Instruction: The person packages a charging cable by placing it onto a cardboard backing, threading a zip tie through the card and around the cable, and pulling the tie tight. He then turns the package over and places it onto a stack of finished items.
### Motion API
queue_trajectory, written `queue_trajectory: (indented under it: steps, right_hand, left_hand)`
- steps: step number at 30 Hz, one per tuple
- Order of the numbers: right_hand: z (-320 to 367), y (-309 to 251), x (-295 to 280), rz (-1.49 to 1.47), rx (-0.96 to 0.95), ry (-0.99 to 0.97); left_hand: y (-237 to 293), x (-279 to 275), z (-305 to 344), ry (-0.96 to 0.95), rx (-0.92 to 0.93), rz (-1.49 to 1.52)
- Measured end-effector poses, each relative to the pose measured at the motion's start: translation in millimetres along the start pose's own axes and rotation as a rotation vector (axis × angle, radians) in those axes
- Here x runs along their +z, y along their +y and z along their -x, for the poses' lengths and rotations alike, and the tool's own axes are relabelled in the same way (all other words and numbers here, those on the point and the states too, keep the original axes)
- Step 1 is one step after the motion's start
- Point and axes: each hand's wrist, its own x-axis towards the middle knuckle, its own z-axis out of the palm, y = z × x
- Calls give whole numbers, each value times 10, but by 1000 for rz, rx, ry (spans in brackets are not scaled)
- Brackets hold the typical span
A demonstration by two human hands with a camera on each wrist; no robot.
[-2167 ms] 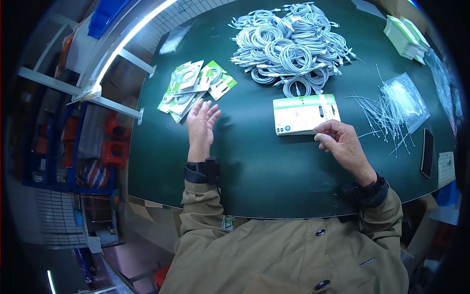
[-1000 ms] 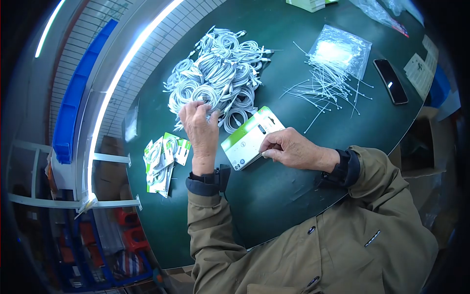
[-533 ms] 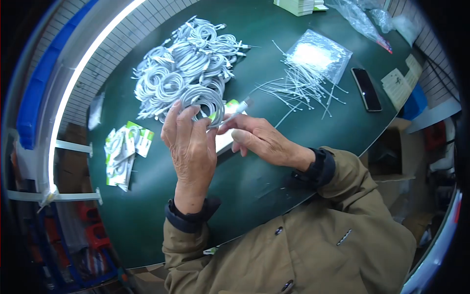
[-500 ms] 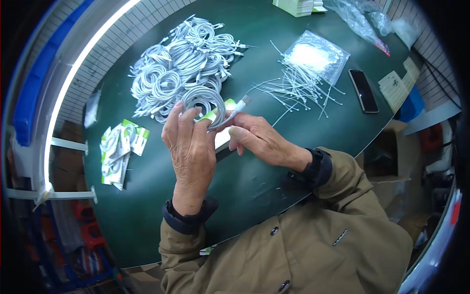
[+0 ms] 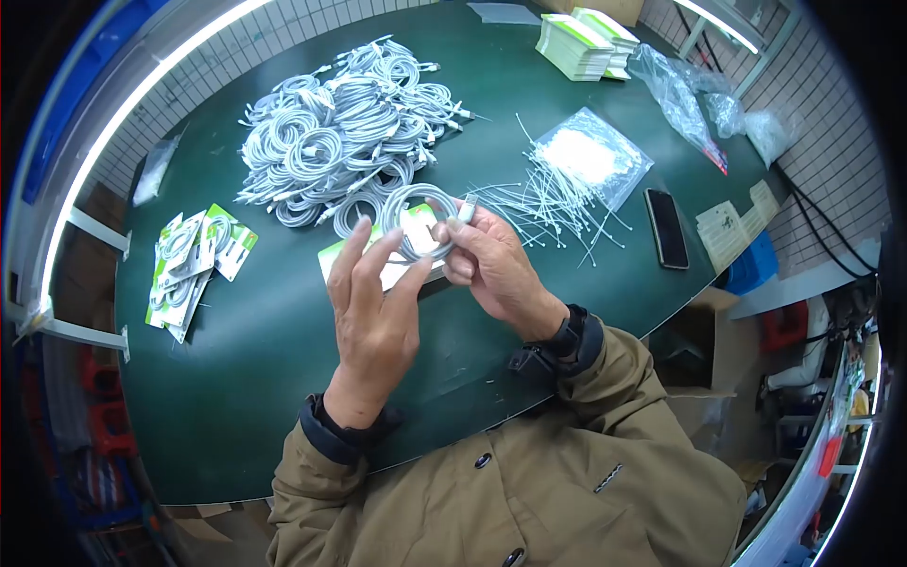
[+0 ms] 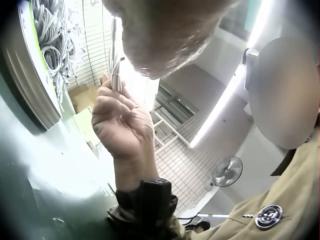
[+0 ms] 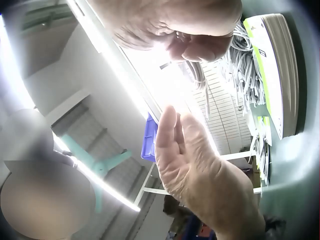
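A coiled white cable [image 5: 416, 193] hangs upright in my right hand [image 5: 505, 269], its plug [image 5: 467, 208] showing by the thumb. In the left wrist view the right hand's fingers [image 6: 120, 117] pinch the coil [image 6: 115, 62] at its lower edge. My left hand [image 5: 378, 331] is just left of the coil, fingers spread and apart from it. The right wrist view shows that same left hand [image 7: 200, 165] with nothing in it. Below the coil lies a stack of white and green packaging cards [image 5: 392, 275], partly covered by hands and cable.
Behind the hands is a big heap of coiled cables [image 5: 331, 142]. Cards bearing cables [image 5: 194, 255] lie at left. To the right are loose cable ties [image 5: 567, 194], their plastic bag [image 5: 614, 165], a phone [image 5: 667, 230] and papers [image 5: 732, 227]. More card stacks [image 5: 576, 47] stand at the back.
My left hand reached to the heap and brought a coil over the card stack to the right hand. The right hand now holds it alone; the left has let go and drawn back.
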Motion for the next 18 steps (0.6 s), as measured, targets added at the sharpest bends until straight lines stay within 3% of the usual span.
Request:
queue_trajectory:
  steps: [2, 6, 7, 18]
  right_hand:
    - [-2, -17, -45, -9, -46, 19]
    - [-9, -17, -25, 5, -101, 2]
    - [-7, -4, 1, 37, -99, -14]
    - [-105, 252, 296, 520, -73, -102]
  left_hand:
    - [49, -19, 119, 69, -72, 166]
    - [8, 2, 315, -179, -748, 850]
    - [-6, 35, 331, -150, -828, 998]
    - [-359, 90, 254, 346, -1059, 1627]
